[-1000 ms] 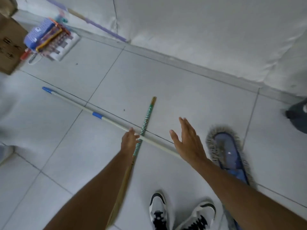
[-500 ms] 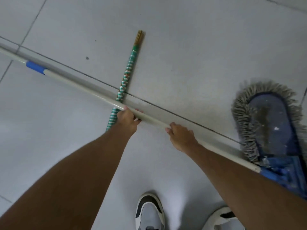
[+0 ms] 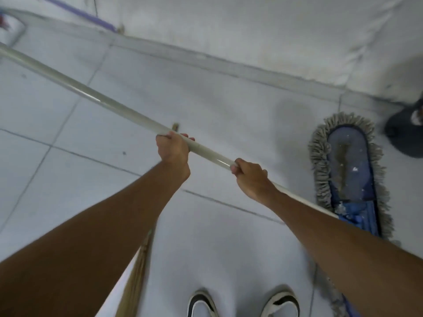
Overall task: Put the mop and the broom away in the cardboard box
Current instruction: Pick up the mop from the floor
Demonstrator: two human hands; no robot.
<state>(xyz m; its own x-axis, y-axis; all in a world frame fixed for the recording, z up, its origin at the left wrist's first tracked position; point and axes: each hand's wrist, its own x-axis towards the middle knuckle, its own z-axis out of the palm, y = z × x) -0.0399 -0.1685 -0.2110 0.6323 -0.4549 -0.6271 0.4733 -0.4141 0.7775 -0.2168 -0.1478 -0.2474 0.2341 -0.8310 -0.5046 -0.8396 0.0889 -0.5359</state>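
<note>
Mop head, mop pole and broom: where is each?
Mop head (image 3: 348, 170): head view, blue pad centre.
Mop pole (image 3: 114, 106): head view, pale shaft.
Broom (image 3: 134, 284): head view, straw bristles under the arm.

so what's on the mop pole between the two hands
Nothing: in the head view the stretch of mop pole between the left hand and right hand is bare, with only floor tile behind it.
</note>
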